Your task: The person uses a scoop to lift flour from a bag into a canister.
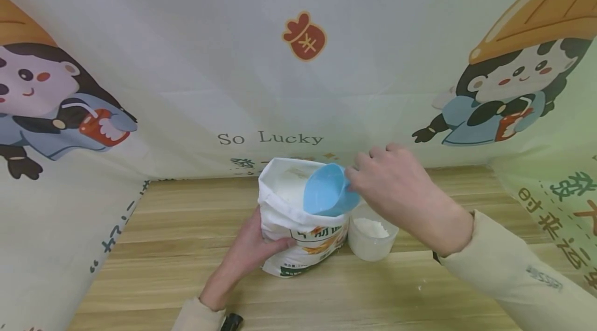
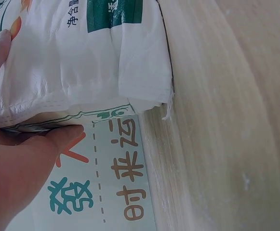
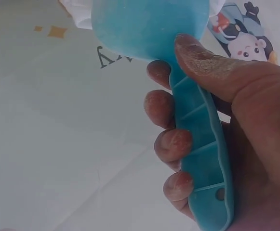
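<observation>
- Right hand (image 1: 396, 186) grips scoop (image 1: 326, 191) by handle (image 3: 202, 154); left hand (image 1: 254, 248) grasps bag (image 1: 280, 212).
- Scoop: likely light, stiff.
- Bag, before worktop's (image 1: 196, 232) rear edge: likely heavy, soft; hold sides.

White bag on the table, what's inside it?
The bag holds white powder, visible at its open mouth. The blue scoop covers part of it, and the bag's walls hide what lies deeper.
</observation>
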`<state>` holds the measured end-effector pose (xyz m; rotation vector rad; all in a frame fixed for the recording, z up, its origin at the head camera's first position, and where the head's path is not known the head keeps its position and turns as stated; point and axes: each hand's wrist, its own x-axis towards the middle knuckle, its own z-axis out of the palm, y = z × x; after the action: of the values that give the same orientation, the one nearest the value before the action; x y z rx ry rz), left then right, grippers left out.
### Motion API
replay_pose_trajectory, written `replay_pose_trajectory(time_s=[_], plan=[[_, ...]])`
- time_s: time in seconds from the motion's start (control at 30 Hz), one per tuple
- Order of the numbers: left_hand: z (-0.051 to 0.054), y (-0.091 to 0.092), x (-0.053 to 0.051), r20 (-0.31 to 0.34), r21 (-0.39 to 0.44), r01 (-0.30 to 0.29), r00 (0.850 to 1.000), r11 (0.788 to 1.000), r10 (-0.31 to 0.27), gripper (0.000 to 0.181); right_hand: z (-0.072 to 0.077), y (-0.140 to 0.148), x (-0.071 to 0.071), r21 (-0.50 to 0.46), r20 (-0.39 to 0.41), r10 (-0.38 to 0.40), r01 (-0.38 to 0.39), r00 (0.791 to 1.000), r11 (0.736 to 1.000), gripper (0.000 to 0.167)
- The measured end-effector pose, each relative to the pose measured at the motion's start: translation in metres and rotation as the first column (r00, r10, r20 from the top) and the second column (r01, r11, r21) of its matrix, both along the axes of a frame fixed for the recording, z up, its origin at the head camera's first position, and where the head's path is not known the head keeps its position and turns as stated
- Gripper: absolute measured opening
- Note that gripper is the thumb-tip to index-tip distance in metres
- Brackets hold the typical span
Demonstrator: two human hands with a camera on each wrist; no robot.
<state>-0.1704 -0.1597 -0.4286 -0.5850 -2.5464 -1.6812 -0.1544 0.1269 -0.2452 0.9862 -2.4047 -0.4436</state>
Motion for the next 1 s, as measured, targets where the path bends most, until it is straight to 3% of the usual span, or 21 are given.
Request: replay_pose_trajectory(time_s=[0.47, 0.7, 1.0], plan=[[0.001, 0.000, 0.000, 0.001, 0.009, 0.009, 1.000, 1.000, -0.009, 0.085, -0.004, -0.023, -0.003, 0.056, 0.011, -0.042, 0.042, 0.999, 0.998, 0.023], [0.000, 0.000, 0.000, -0.002, 0.003, 0.012, 1.000, 1.000, -0.012, 0.087, -0.010, -0.030, -0.006, 0.039, 0.014, -0.038, 0.038, 0.999, 0.999, 0.027], [-0.001, 0.000, -0.001, -0.013, 0.018, 0.027, 1.000, 0.999, -0.027, 0.086, -0.018, -0.031, -0.014, 0.005, 0.054, -0.007, 0.007, 0.999, 1.000, 0.021]])
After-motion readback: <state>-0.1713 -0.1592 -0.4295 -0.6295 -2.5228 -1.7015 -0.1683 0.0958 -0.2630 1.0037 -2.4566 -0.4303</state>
